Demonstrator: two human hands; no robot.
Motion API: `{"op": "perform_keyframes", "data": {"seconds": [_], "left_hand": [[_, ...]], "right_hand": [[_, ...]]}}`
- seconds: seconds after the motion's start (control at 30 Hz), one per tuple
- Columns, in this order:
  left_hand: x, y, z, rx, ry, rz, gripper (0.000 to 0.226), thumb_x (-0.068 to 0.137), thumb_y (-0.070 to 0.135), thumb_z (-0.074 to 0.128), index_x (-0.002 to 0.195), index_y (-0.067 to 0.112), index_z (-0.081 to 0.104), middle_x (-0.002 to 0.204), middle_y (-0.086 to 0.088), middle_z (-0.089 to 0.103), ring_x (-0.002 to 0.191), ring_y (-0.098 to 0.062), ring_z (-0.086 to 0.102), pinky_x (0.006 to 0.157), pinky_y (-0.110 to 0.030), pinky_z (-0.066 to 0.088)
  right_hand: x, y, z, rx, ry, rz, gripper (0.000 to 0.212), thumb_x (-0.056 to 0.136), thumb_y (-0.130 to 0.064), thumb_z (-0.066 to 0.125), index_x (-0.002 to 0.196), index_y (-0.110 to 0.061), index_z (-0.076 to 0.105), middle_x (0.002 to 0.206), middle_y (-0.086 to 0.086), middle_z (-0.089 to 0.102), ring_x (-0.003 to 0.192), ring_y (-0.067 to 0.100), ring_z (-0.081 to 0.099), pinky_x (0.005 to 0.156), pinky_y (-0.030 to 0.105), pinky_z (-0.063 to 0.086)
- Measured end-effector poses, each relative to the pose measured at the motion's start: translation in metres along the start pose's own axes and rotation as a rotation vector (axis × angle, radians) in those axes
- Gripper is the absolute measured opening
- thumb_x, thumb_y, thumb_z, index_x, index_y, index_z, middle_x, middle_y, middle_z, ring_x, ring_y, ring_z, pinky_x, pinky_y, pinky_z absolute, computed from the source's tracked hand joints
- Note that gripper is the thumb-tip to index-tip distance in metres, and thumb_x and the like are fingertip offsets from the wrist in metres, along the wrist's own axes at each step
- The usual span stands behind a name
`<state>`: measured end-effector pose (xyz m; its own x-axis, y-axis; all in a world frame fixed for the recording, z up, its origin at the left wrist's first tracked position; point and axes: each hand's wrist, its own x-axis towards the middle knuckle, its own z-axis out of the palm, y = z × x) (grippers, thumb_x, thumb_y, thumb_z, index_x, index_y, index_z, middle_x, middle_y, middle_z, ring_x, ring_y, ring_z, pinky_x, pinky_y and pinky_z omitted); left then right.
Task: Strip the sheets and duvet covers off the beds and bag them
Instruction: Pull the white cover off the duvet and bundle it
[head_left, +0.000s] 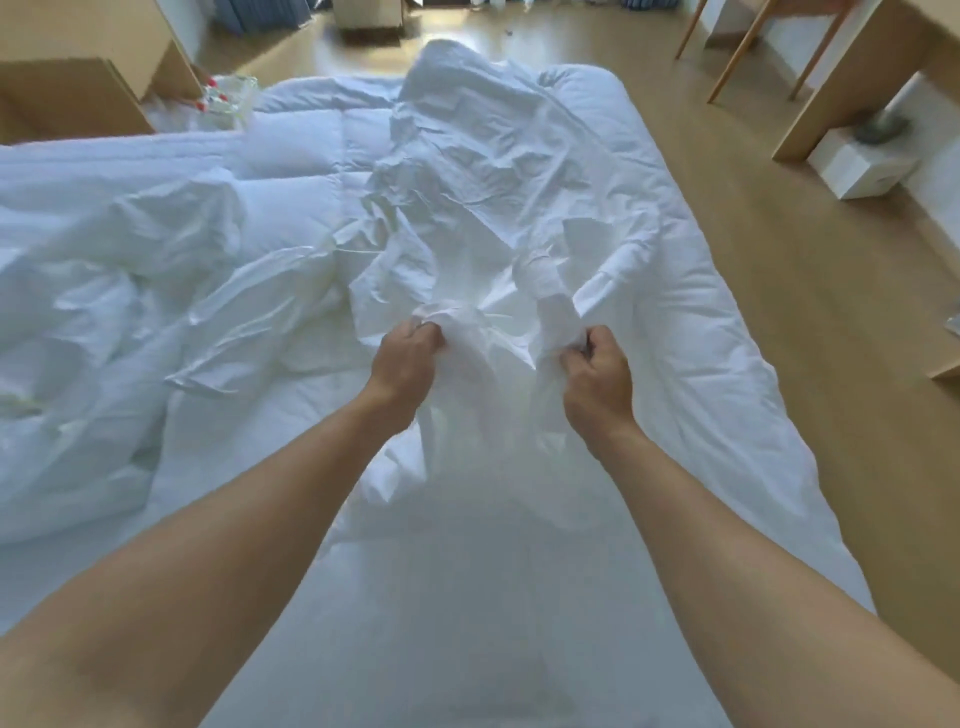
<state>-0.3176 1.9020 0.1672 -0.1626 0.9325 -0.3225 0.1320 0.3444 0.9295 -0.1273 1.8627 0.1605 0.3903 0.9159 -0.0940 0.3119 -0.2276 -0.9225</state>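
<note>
While apparently peeling it off the quilt (291, 171), gripping the bunched duvet cover (493, 208) in left hand (408, 358) and right hand (597, 371), near each other for an even pull.

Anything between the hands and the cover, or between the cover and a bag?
No: the left hand and right hand grip the bunched white cover; nothing lies on top of it. It trails back over the duvet. No bag shows in this view, so that path cannot be judged.
</note>
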Motion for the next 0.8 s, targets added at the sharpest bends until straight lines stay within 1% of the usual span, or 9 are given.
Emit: {"op": "perform_keyframes", "data": {"seconds": [0.1,0.2,0.27,0.3,0.37,0.43,0.57,0.67,0.8], "left_hand": [[-0.019,0.001,-0.018,-0.046,0.053,0.013,0.027,0.072,0.031,0.049,0.077,0.006,0.058,0.067,0.002,0.053,0.059,-0.011,0.048,0.059,-0.029,0.043],[-0.036,-0.046,-0.026,0.229,0.017,-0.038,0.023,0.087,0.022,0.051,0.075,0.003,0.053,0.072,-0.002,0.051,0.068,-0.017,0.048,0.057,-0.030,0.037],[-0.046,-0.090,-0.032,0.367,-0.014,-0.179,0.013,0.092,0.016,0.050,0.088,0.007,0.058,0.085,-0.006,0.057,0.078,-0.024,0.052,0.057,-0.031,0.037],[-0.049,-0.109,-0.037,0.413,-0.019,-0.256,0.015,0.093,0.015,0.050,0.098,0.005,0.060,0.095,-0.009,0.060,0.084,-0.026,0.055,0.060,-0.031,0.039],[-0.050,-0.134,-0.046,0.500,-0.012,-0.364,0.024,0.092,0.016,0.052,0.112,0.005,0.058,0.109,-0.013,0.062,0.093,-0.030,0.058,0.070,-0.032,0.045],[-0.039,-0.141,-0.055,0.593,0.020,-0.383,0.033,0.091,0.022,0.056,0.120,0.008,0.056,0.120,-0.013,0.061,0.102,-0.031,0.058,0.080,-0.035,0.048],[0.004,-0.126,-0.065,0.667,0.157,-0.318,0.061,0.086,0.025,0.062,0.143,0.013,0.045,0.144,-0.012,0.048,0.129,-0.033,0.048,0.101,-0.042,0.044],[0.040,-0.111,-0.060,0.662,0.214,-0.304,0.066,0.084,0.024,0.063,0.146,0.013,0.044,0.148,-0.014,0.043,0.134,-0.034,0.044,0.108,-0.045,0.041],[0.082,-0.098,-0.039,0.520,0.116,-0.331,0.085,0.070,0.038,0.056,0.150,0.014,0.040,0.148,-0.013,0.045,0.129,-0.032,0.048,0.106,-0.042,0.042]], "right_hand": [[-0.039,0.005,0.022,-0.054,-0.126,-0.041,0.008,0.087,-0.021,0.049,0.088,-0.027,0.044,0.069,-0.012,0.050,0.062,0.008,0.048,0.058,0.031,0.033],[-0.080,0.057,0.024,-0.363,-0.354,0.039,0.023,0.092,-0.019,0.048,0.114,-0.020,0.044,0.082,-0.003,0.057,0.080,0.030,0.058,0.064,0.036,0.036],[-0.102,0.099,0.016,-0.621,-0.580,0.144,0.024,0.096,-0.018,0.045,0.120,-0.017,0.047,0.107,0.012,0.064,0.103,0.037,0.061,0.078,0.038,0.045],[-0.110,0.117,0.010,-0.700,-0.668,0.187,0.029,0.096,-0.018,0.044,0.125,-0.016,0.049,0.120,0.014,0.064,0.111,0.036,0.059,0.085,0.037,0.046],[-0.112,0.136,0.000,-0.766,-0.736,0.240,0.034,0.095,-0.020,0.043,0.128,-0.018,0.051,0.129,0.010,0.062,0.115,0.033,0.058,0.089,0.035,0.047],[-0.098,0.138,-0.002,-0.779,-0.669,0.216,0.037,0.092,-0.028,0.048,0.128,-0.020,0.050,0.128,0.004,0.061,0.115,0.030,0.058,0.088,0.035,0.048],[-0.045,0.118,0.016,-0.633,-0.287,0.138,0.069,0.088,-0.055,0.056,0.146,-0.022,0.038,0.147,0.002,0.043,0.135,0.024,0.041,0.107,0.045,0.039],[0.005,0.105,0.041,-0.585,-0.277,0.064,0.088,0.086,-0.063,0.057,0.156,-0.021,0.023,0.159,0.002,0.025,0.147,0.024,0.020,0.115,0.049,0.028],[0.077,0.101,0.075,-0.577,-0.310,0.134,0.102,0.084,-0.072,0.056,0.159,-0.022,0.008,0.166,0.005,0.004,0.152,0.026,0.003,0.116,0.056,0.022]]}}
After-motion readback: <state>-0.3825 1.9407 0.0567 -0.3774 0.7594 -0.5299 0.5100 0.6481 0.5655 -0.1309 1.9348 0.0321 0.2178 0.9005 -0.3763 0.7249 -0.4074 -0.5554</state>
